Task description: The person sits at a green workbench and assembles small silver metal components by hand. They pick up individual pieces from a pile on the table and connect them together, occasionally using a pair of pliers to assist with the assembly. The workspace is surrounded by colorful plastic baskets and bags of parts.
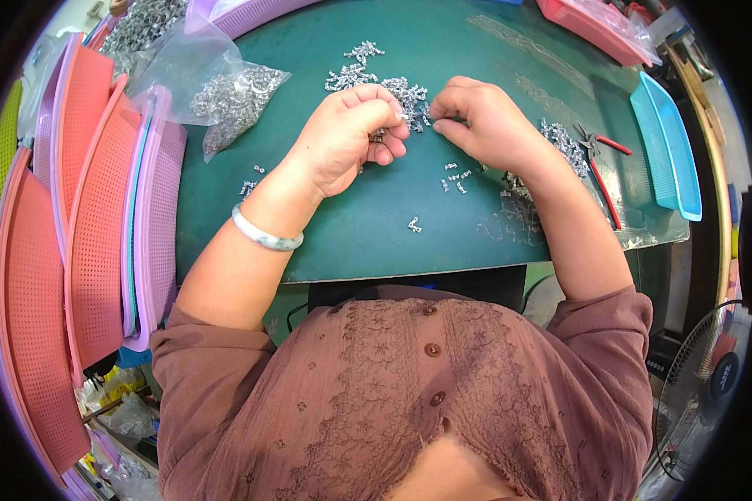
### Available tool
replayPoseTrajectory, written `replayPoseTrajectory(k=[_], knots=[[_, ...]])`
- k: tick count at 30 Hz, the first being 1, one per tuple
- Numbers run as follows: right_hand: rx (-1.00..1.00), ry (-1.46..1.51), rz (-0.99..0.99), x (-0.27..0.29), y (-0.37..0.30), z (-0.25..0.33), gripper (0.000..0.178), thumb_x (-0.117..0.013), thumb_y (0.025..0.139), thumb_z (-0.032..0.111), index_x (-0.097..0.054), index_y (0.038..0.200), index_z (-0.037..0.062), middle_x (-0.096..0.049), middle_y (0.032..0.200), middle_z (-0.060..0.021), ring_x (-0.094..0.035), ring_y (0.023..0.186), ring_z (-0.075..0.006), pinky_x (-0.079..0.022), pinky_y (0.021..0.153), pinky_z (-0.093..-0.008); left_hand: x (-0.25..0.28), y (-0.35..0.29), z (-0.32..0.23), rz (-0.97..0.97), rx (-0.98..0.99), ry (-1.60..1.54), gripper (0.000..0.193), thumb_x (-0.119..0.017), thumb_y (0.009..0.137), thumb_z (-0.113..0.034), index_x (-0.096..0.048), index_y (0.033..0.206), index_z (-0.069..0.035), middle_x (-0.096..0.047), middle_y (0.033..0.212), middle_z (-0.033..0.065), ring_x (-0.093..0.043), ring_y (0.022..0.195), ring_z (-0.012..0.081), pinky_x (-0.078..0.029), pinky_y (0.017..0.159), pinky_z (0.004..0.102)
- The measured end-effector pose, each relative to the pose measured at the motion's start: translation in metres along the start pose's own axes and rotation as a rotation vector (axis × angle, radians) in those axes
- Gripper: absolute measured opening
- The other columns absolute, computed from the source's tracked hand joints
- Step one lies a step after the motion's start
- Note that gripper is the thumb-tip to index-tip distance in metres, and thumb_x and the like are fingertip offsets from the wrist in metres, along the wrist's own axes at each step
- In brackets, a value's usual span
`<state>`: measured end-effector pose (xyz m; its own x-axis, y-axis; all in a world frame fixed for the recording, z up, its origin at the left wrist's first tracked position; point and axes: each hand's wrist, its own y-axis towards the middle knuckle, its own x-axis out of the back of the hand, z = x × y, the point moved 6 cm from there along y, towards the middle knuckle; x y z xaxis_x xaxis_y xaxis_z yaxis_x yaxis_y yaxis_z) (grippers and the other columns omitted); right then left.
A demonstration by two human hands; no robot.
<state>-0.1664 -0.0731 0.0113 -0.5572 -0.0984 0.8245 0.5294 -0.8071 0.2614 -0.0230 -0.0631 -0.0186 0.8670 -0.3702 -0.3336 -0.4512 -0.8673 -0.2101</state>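
on the counter (334, 246), a bag (241, 102) lies left of a parts pile (351, 78), pliers (591, 152) to its right; a tray (667, 150) sits right of the pliers, baskets (100, 242) left of the counter.

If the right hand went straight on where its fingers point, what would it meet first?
Likely the pile of small silver parts, with the left hand just beyond; depth is unclear from one view.

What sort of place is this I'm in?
Probably a small-parts workshop: little silvery metal-looking parts lie heaped on a green-topped table, red-handled pliers lie at the right, and perforated plastic baskets crowd the left side.
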Motion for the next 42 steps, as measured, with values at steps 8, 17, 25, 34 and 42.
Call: replayPoseTrajectory(k=[8,17,25,34,42], knots=[[0.077,0.038,0.137,-0.003,-0.001,0.008,0.006,-0.06,0.068,0.006,-0.06,0.073,0.0029,-0.056,0.074,-0.0119,-0.056,0.072,-0.029,-0.045,0.065,-0.0364,0.005,0.002,0.001,0.006,0.052,-0.211,0.007,-0.048,0.077,-0.005,-0.051,0.072,-0.002,-0.057,0.077,0.0116,-0.055,0.061,0.0161,-0.045,0.049,0.0222],[0.118,0.039,0.056,-0.007,0.0,0.003,0.007,-0.058,0.07,0.006,-0.06,0.076,0.0032,-0.056,0.076,-0.0115,-0.055,0.073,-0.0295,-0.045,0.066,-0.0363,0.005,0.002,0.002,0.037,0.079,-0.231,0.002,-0.05,0.074,-0.001,-0.051,0.075,-0.003,-0.055,0.076,0.0092,-0.053,0.061,0.0139,-0.042,0.045,0.0199],[0.157,0.077,0.004,0.001,0.001,0.014,0.007,-0.058,0.072,0.0,-0.054,0.077,0.0002,-0.052,0.075,-0.0088,-0.052,0.067,-0.0213,-0.042,0.061,-0.029,0.002,0.001,0.008,-0.016,0.125,-0.09,0.007,-0.053,0.081,-0.008,-0.056,0.083,-0.002,-0.055,0.071,0.005,-0.053,0.057,0.0098,-0.042,0.044,0.0183],[0.318,0.168,-0.171,0.015,-0.001,0.035,0.009,-0.06,0.069,0.001,-0.054,0.076,0.0022,-0.054,0.076,-0.0096,-0.055,0.071,-0.0258,-0.044,0.062,-0.0324,-0.005,-0.002,0.01,0.042,0.178,-0.101,0.013,-0.056,0.084,-0.013,-0.06,0.086,-0.001,-0.058,0.071,0.0031,-0.055,0.057,0.0092,-0.043,0.047,0.0182],[0.185,0.14,-0.1,0.005,0.0,0.015,0.014,-0.06,0.07,0.003,-0.058,0.083,0.002,-0.055,0.079,-0.0115,-0.056,0.075,-0.0275,-0.046,0.065,-0.0336,-0.002,-0.001,0.008,0.033,0.129,-0.107,0.01,-0.058,0.084,-0.011,-0.06,0.088,-0.002,-0.058,0.073,0.0031,-0.055,0.059,0.0089,-0.046,0.051,0.0185]])
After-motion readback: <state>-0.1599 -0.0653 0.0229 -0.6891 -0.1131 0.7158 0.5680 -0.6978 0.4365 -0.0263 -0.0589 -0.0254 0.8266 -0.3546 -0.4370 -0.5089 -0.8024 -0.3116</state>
